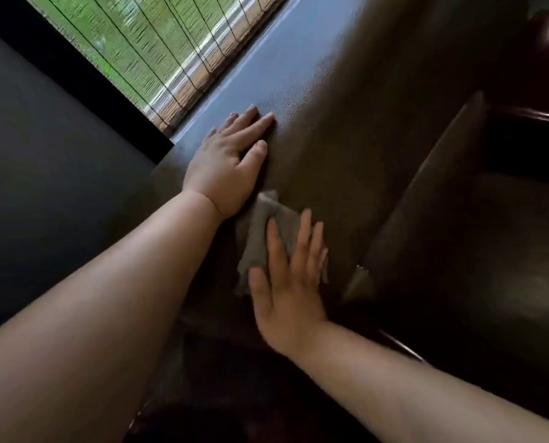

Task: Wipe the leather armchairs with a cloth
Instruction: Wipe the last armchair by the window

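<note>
A dark brown leather armchair [346, 129] fills the middle and right of the view. A grey cloth [260, 231] lies flat on its backrest. My right hand [290, 279] presses on the cloth with straight, spread fingers and covers its lower right part. Just above the cloth, my left hand [231, 161] rests flat on the bare leather near the backrest's top edge, fingers straight and pointing up and to the right.
The chair's seat cushion [477, 238] and a glossy dark armrest [528, 113] lie to the right. Behind the backrest hangs a window with a bamboo blind [158, 46]. A dark wall panel [43, 155] stands at the left.
</note>
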